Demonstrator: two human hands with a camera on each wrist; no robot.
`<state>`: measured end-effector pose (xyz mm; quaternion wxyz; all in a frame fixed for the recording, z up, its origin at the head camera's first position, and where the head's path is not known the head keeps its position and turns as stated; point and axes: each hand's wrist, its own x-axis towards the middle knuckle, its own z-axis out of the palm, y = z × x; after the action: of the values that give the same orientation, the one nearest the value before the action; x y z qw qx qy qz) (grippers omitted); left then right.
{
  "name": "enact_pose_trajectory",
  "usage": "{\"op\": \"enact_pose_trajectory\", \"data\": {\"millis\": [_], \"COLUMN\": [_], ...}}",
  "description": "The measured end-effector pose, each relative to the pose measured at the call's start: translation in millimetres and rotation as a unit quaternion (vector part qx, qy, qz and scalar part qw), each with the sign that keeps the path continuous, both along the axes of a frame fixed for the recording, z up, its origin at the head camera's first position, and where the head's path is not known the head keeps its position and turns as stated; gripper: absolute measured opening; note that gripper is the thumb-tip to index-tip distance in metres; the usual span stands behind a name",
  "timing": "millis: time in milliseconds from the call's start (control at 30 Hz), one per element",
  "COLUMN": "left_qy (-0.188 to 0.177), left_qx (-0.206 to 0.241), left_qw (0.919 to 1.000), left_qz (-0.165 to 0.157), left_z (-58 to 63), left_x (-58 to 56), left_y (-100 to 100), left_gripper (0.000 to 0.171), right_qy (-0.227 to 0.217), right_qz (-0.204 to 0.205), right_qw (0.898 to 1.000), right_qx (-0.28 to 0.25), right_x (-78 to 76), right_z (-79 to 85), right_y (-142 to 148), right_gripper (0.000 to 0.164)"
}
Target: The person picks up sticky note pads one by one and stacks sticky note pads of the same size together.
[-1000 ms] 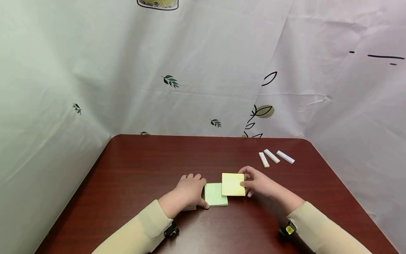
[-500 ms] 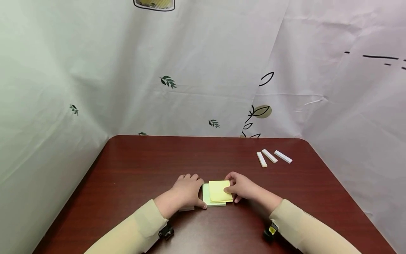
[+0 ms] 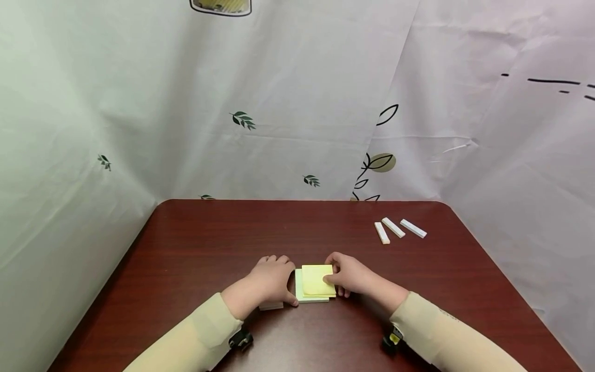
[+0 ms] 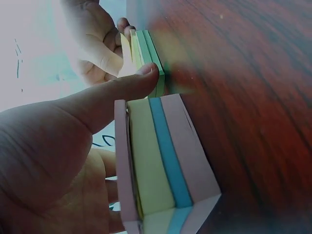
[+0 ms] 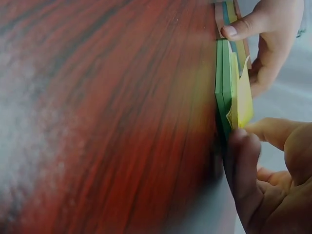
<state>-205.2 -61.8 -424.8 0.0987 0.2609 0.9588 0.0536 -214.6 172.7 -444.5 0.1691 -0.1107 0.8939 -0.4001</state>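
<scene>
My right hand point(image 3: 351, 275) pinches a yellow sticky note pad point(image 3: 315, 279) at its right edge, thumb on top. The pad lies over light green sticky note pads point(image 3: 298, 290), slightly off to their right. In the right wrist view the top yellow sheet point(image 5: 246, 90) curls away from the rest. My left hand point(image 3: 271, 280) stands at the left side of the green pads, its thumb straight and near their front corner. Under that hand is a stack of pink, yellow and blue sticky note pads point(image 4: 165, 151), mostly hidden in the head view.
Three narrow white strips point(image 3: 393, 227) lie at the back right of the dark red wooden table point(image 3: 209, 232). A pale printed cloth point(image 3: 279, 103) hangs behind and beside the table.
My right hand has brought the yellow sticky note pad left and down onto the green pads. The left hand has stayed in place beside them.
</scene>
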Motion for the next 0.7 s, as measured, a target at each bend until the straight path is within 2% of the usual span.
{"op": "enact_pose_trajectory", "data": {"millis": [267, 700], "left_qy": [-0.006, 0.003], "left_qx": [0.012, -0.001], "left_qw": [0.9999, 1.0], "left_qz": [-0.004, -0.006], "left_z": [-1.5, -2.9], "left_x": [-0.5, -0.7], "left_y": [-2, -1], "left_gripper": [0.08, 0.079], "right_qy": [0.036, 0.092], "right_qz": [0.013, 0.049], "right_qw": [0.997, 0.99], "right_qx": [0.065, 0.097], "right_x": [1.9, 2.3], "right_z": [1.9, 5.2], "right_y": [-6, -12], "right_gripper": [0.025, 0.023]}}
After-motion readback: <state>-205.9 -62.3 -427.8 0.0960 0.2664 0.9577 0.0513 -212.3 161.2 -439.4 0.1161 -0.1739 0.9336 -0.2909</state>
